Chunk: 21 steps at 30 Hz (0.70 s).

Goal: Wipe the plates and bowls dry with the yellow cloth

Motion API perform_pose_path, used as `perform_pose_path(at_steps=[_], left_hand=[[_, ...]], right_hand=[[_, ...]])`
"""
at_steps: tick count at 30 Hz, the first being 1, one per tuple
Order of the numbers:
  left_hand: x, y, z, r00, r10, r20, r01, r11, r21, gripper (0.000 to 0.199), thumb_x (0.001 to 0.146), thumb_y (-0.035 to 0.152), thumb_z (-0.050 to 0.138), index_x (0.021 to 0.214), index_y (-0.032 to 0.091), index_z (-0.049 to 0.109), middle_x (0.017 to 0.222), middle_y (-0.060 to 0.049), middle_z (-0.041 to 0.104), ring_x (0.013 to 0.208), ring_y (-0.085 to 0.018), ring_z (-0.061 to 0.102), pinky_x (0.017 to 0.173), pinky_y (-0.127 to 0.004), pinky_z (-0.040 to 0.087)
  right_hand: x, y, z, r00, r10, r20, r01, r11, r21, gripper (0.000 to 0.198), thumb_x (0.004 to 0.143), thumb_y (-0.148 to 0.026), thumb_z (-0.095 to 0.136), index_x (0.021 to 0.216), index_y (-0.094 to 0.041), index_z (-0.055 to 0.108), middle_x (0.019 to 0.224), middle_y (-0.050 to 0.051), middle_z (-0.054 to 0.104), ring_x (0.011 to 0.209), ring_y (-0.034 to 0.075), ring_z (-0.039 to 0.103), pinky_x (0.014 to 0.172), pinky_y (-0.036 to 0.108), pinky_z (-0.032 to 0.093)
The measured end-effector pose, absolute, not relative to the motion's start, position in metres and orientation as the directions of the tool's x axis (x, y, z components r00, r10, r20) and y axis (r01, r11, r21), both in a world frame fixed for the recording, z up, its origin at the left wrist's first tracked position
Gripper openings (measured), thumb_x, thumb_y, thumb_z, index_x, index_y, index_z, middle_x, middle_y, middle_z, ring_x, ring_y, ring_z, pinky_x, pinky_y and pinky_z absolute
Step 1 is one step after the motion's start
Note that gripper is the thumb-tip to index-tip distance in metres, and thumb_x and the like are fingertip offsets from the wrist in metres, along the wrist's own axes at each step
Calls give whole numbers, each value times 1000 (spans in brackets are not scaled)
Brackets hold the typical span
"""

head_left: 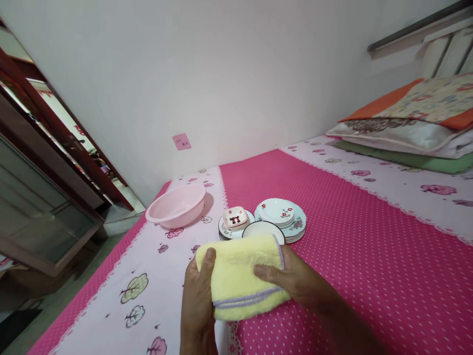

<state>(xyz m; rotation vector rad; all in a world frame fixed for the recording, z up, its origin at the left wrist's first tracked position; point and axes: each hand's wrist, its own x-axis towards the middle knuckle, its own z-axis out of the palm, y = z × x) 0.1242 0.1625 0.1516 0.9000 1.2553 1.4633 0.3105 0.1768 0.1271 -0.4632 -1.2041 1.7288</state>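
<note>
A folded yellow towel (240, 276) with lilac stitched edges is held up between both hands, above the bed. My left hand (198, 291) is closed on its left side, thumb on top. On the right side my right hand (286, 276) grips it, the thumb pressing the near face. Just behind the towel stands a white dark-rimmed plate (263, 229), its lower part hidden by the cloth. Left of that, a small square dish (235, 217) with a red and black picture sits on a stack of plates (223, 231). Flower-patterned plates (275, 211) are stacked at the right.
A pink basin (177, 207) stands at the left on the bed cover (351, 256). Pillows (406, 128) are piled at the far right. Behind is a white wall with a pink note (181, 141). The bed's left edge drops to the floor near a doorway.
</note>
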Motion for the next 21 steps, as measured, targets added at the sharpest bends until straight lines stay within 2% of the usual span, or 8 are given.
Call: perform_pose_path(at_steps=[3,7,9,11,13,15,18,21], left_hand=[[119,165,148,-237,969,-66,-213,14,977,60,68,61,85,101,13,71,78,-6,75,67,-21,69,59,-30,53],[116,172,140,-88,995,-55,-175,39,984,49,75,56,82,101,16,70,73,-1,69,60,-14,59,55,-24,45],[116,177,135,-80,997,3,-121,-13,993,45,80,57,78,97,17,69,69,2,64,58,-11,53,55,-22,40],[116,181,132,-120,992,38,-85,-48,995,46,82,59,74,97,17,69,70,2,63,58,-9,51,55,-21,37],[115,184,129,-146,989,32,-85,-45,995,48,84,61,72,102,17,68,75,1,65,59,-9,53,55,-22,36],[113,186,127,-153,988,24,-95,-39,995,49,84,62,71,104,17,68,76,1,66,59,-9,54,56,-22,36],[110,187,125,-162,986,28,-118,-48,992,50,84,63,71,104,17,68,74,1,65,58,-9,53,56,-23,35],[108,187,124,-163,986,36,-145,-60,988,49,85,62,70,105,17,68,74,2,65,58,-9,52,56,-22,35]], right_hand=[[307,176,125,-482,856,186,-490,-88,-867,53,82,-45,82,127,-21,65,124,10,76,115,30,71,105,49,54],[329,180,123,-371,927,56,-442,-123,-888,49,83,-43,82,124,-21,68,121,10,77,114,30,72,105,50,54],[347,187,121,-205,978,-21,-455,-115,-883,50,80,-44,83,121,-20,69,116,11,78,109,31,74,101,51,57],[366,196,118,61,997,-41,-525,-3,-851,48,74,-42,84,115,-20,71,112,11,79,107,33,74,97,51,60],[380,206,114,330,944,2,-532,188,-825,47,70,-36,84,113,-21,72,114,10,78,110,33,72,96,48,61],[390,216,108,510,858,67,-438,326,-838,46,69,-33,83,111,-22,72,117,9,77,112,31,72,97,45,61],[398,233,97,648,736,193,-199,409,-891,43,74,-39,79,112,-22,71,117,8,76,110,27,72,101,45,58],[405,255,88,729,621,288,-6,427,-904,47,78,-42,72,119,-20,68,116,8,75,112,25,71,105,46,54]])
